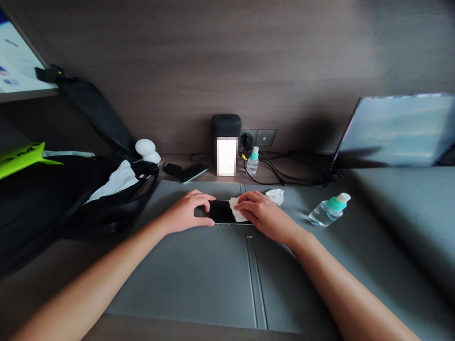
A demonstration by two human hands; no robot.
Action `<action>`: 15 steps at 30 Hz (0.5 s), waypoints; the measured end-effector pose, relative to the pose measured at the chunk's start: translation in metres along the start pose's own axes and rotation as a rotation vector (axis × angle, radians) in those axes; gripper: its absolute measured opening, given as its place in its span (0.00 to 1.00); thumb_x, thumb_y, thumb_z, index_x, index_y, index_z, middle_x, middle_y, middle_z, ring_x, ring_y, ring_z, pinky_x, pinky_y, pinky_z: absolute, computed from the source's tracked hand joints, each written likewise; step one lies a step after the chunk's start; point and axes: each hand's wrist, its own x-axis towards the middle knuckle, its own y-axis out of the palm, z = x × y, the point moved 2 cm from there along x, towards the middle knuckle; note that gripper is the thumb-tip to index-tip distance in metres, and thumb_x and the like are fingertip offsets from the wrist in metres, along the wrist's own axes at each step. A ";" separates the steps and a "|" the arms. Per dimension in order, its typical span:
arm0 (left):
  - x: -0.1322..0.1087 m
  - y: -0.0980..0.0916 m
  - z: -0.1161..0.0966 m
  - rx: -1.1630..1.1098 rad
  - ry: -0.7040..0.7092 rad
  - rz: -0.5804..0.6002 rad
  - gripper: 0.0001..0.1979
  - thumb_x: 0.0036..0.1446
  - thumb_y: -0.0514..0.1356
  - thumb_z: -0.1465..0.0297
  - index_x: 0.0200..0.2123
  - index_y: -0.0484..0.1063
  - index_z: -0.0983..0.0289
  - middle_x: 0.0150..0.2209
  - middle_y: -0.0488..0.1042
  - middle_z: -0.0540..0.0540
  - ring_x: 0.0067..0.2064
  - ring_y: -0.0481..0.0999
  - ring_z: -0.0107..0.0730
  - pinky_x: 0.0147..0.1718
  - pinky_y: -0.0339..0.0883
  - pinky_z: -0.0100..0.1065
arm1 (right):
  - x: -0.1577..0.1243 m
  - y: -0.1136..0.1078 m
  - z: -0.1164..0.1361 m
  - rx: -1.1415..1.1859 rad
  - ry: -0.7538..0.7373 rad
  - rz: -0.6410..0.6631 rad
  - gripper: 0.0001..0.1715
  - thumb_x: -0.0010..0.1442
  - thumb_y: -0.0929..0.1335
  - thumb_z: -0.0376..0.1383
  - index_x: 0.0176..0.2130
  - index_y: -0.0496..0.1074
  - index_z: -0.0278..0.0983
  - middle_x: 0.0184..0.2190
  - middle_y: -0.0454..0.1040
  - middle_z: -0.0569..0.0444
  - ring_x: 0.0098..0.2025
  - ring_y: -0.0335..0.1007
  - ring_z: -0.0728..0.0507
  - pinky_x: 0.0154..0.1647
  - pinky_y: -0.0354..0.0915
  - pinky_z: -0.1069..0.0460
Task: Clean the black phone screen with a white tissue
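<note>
A dark-screened phone [222, 211] lies flat and sideways on the grey desk mat [188, 274]. My left hand [186, 212] grips its left end, thumb on the near edge and fingers on the far edge. With bent fingers, my right hand [265, 215] presses a white tissue [235, 208] onto the right part of the screen. The phone's right end is hidden under that hand. Just beyond my right hand sits a crumpled tissue [275, 196]. To its right, a clear spray bottle [325, 211] with a teal collar leans at a tilt in the picture.
A second phone [191, 173] and a small black object [172, 168] lie behind the mat. A black speaker-like box [226, 125], a smaller spray bottle [253, 162] and cables [273, 170] stand along the wall. A black bag [71, 203] is left, a laptop screen [394, 132] right.
</note>
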 end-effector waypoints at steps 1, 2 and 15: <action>0.000 0.000 0.001 0.004 0.005 -0.001 0.11 0.51 0.69 0.65 0.31 0.69 0.59 0.55 0.74 0.51 0.55 0.69 0.42 0.54 0.64 0.47 | 0.000 0.001 0.001 -0.001 -0.005 -0.003 0.14 0.68 0.62 0.31 0.46 0.76 0.37 0.44 0.73 0.46 0.46 0.67 0.41 0.49 0.67 0.45; 0.000 0.001 0.001 0.010 0.006 -0.003 0.11 0.51 0.69 0.65 0.31 0.69 0.59 0.55 0.74 0.51 0.55 0.69 0.42 0.54 0.64 0.47 | 0.000 0.002 0.002 0.009 -0.020 0.003 0.14 0.68 0.62 0.31 0.46 0.75 0.37 0.45 0.72 0.46 0.46 0.67 0.41 0.49 0.67 0.45; -0.001 0.001 0.003 0.034 0.026 -0.012 0.11 0.52 0.69 0.64 0.31 0.68 0.59 0.55 0.74 0.51 0.55 0.70 0.42 0.54 0.64 0.47 | -0.005 -0.001 -0.002 0.091 -0.054 0.034 0.13 0.65 0.63 0.28 0.43 0.75 0.37 0.45 0.72 0.47 0.48 0.68 0.42 0.51 0.66 0.45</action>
